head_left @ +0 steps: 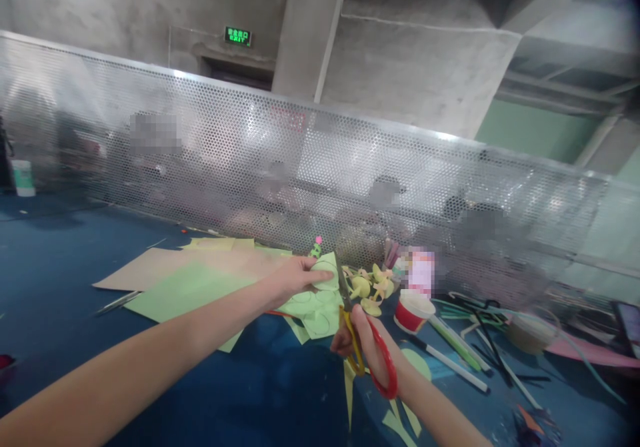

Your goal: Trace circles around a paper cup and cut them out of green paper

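Fingers of the left hand [300,276] are pinched closed, thumb uppermost, on a small green paper piece [330,264]. By the fingers of the right hand [371,348], the handles of the scissors [345,292] are gripped; how the digits are threaded through the 2 loops, 1 red and 1 yellow, cannot be fully told.

Behind the work, the view is crossed by a perforated metal partition [225,154]. In front of it, a blue counter [210,404] is strewn with materials. At the left, a beige sheet [145,267] is partly overlapped by a light green sheet [175,294]. Under and beside the left hand, smaller green sheets [320,320] are seen, marked with drawn round outlines. Right of the scissors, a red and white paper cup [414,312] is set down, with yellowish paper shapes [361,287] heaped just beside it. A white marker [457,366] is laid nearer the right forearm [425,387], and narrow paper offcuts [349,394] are scattered below the right hand.

Cutting appears to be in hand: the blades are placed along the right edge of the held piece, though their exact opening cannot be told. For the next snip, the piece probably needs to be held taut and turned, so that its curved pencil line can be followed.
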A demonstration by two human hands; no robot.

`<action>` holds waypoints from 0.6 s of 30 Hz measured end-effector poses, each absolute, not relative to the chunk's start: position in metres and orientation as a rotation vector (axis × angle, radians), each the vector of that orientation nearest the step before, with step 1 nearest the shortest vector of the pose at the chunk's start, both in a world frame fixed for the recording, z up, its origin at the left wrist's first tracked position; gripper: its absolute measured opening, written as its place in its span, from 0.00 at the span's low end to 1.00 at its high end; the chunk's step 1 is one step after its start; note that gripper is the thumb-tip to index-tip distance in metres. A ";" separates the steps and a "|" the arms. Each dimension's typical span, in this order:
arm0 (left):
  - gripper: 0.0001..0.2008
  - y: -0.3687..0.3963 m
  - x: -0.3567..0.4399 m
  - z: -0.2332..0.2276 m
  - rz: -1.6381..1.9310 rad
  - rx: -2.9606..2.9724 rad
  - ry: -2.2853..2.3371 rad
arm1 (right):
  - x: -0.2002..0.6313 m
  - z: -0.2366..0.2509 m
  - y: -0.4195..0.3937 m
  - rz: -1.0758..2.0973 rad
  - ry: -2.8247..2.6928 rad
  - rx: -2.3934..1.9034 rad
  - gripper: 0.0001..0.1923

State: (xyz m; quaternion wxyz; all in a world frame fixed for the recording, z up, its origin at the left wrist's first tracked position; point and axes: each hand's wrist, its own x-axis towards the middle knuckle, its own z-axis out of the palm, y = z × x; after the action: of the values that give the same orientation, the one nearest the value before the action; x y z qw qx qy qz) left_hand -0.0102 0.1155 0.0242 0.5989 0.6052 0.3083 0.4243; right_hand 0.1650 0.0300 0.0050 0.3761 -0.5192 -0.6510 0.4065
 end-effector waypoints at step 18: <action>0.19 0.108 -0.015 0.037 0.930 1.376 0.758 | 0.177 -0.015 0.041 0.984 -1.715 -1.309 0.35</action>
State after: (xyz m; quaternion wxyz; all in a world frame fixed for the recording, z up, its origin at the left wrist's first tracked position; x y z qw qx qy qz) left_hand -0.0148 0.1083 0.0369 0.6117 0.5962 0.3286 0.4029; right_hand 0.1766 0.0412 -0.0153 0.3756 -0.5115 -0.6704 0.3846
